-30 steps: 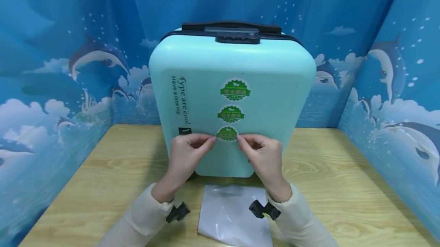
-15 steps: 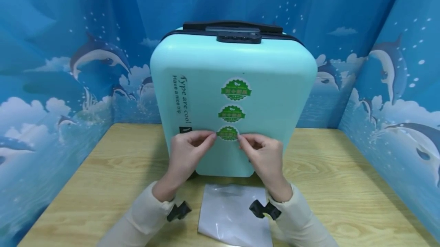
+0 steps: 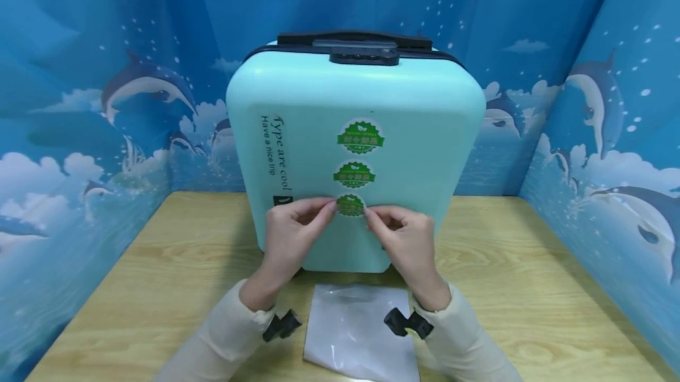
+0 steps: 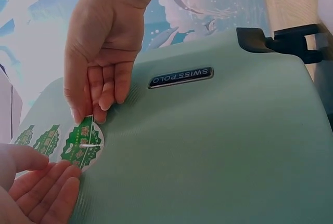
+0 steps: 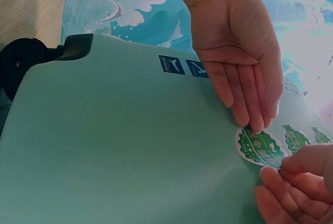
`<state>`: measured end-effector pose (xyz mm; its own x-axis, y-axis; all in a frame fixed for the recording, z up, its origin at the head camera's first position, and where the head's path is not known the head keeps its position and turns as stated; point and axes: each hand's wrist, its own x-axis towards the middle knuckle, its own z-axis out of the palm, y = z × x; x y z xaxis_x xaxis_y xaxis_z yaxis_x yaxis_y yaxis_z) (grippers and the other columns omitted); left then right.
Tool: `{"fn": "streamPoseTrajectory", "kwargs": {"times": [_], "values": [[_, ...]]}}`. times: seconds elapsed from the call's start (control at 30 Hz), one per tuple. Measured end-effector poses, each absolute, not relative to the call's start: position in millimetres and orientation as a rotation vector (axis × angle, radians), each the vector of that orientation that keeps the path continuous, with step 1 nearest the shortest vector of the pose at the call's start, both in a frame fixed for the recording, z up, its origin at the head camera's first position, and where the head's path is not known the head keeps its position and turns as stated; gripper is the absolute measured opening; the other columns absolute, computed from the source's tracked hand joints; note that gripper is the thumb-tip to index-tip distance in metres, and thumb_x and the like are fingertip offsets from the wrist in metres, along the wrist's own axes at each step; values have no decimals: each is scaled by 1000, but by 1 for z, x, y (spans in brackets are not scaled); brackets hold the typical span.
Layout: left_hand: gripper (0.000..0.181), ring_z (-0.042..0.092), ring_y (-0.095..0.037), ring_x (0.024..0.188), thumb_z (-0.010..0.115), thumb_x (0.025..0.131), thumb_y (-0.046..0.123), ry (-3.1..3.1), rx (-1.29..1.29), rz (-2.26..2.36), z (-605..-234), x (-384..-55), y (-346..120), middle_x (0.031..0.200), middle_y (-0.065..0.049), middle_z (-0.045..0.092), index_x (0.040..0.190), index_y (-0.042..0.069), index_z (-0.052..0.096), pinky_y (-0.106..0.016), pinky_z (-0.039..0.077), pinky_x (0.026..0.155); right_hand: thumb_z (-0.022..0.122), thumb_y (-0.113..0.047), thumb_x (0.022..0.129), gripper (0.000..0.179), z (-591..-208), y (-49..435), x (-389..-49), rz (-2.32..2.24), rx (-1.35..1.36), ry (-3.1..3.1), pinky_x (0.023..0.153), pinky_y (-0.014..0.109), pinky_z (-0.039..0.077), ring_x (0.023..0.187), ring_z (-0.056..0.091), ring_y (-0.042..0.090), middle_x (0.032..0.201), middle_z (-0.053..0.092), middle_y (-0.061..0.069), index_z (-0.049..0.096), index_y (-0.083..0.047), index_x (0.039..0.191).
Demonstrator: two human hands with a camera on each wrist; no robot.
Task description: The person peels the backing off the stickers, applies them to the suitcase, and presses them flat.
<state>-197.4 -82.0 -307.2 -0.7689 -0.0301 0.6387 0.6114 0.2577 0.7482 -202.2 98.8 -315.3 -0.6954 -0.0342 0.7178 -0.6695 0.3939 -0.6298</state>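
A mint-green hard-shell suitcase (image 3: 425, 152) stands upright with its printed face toward me. Three green-and-white round stickers run down its middle: an upper one (image 3: 360, 136), a middle one (image 3: 354, 175) and a lowest one (image 3: 350, 205). My left hand (image 3: 289, 231) pinches the lowest sticker's left edge between thumb and index finger. At its right edge, my right hand (image 3: 406, 240) holds it the same way. In the left wrist view this sticker (image 4: 83, 143) lies against or very near the shell; whether it touches all over I cannot tell.
A whitish glossy sheet (image 3: 358, 332) lies on the wooden table (image 3: 504, 264) between my forearms. The suitcase has a black top handle (image 3: 356, 38) and black wheels (image 5: 23, 60). Blue dolphin-print curtains (image 3: 143, 92) enclose the back and sides.
My left fingertips have shifted slightly right and up, covering more of the lowest sticker's left edge. The right hand stays at its right edge. The head view has drifted slightly.
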Motion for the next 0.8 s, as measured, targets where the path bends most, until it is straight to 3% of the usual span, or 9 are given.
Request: {"fn": "streamPoseTrajectory", "kwargs": {"times": [0.8], "values": [[13, 69, -13, 69, 68, 87, 15, -1962, -537, -1577, -300, -199, -68, 85, -5, 73, 91, 4, 75, -26, 57, 61, 70, -17, 86, 15, -312, 101, -201, 1283, 599, -2077, 41, 21, 44, 44, 55, 13, 61, 66, -4, 74, -6, 76]]}}
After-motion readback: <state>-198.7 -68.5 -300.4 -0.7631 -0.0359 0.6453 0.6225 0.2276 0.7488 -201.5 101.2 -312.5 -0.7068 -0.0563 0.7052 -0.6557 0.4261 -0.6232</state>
